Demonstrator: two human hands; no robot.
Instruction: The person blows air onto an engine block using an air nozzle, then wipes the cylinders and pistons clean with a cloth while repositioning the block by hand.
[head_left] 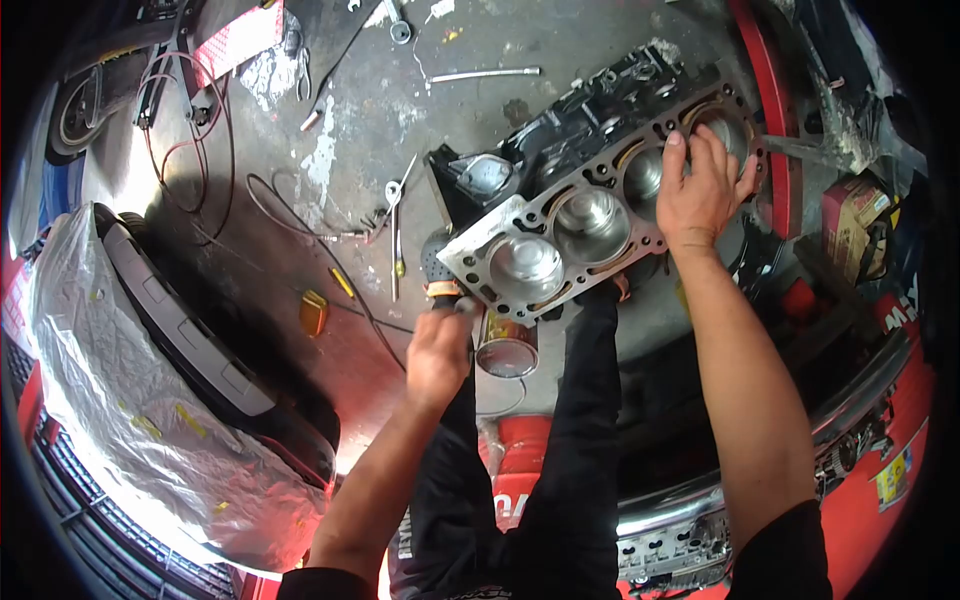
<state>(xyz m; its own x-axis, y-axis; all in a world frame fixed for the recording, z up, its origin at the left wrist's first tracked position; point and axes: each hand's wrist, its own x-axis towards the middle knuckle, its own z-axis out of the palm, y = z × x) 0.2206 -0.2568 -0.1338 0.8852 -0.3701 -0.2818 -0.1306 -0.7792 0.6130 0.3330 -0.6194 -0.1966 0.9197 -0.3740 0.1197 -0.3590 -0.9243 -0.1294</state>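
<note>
An engine block (575, 240) with a row of round cylinder bores lies in front of my legs, its flat metal face turned up. My right hand (700, 190) is over the far right end of it, fingers spread at the last bores. Shiny piston tops (590, 210) show inside the nearer bores. Close to the block's lower left corner is my left hand (438, 350), its fingers curled closed. Something small and grey shows blurred at its fingers; what it is I cannot tell. Just right of this hand stands an open metal can (507, 357).
Wrenches and a ratchet (394, 230) lie on the stained floor (330, 150) left of the block, with a long metal bar (486, 75) beyond. Cables (290, 205) trail across. A plastic-covered car part (130, 400) is at left; a red beam (770, 120) and a box (855, 225) are at right.
</note>
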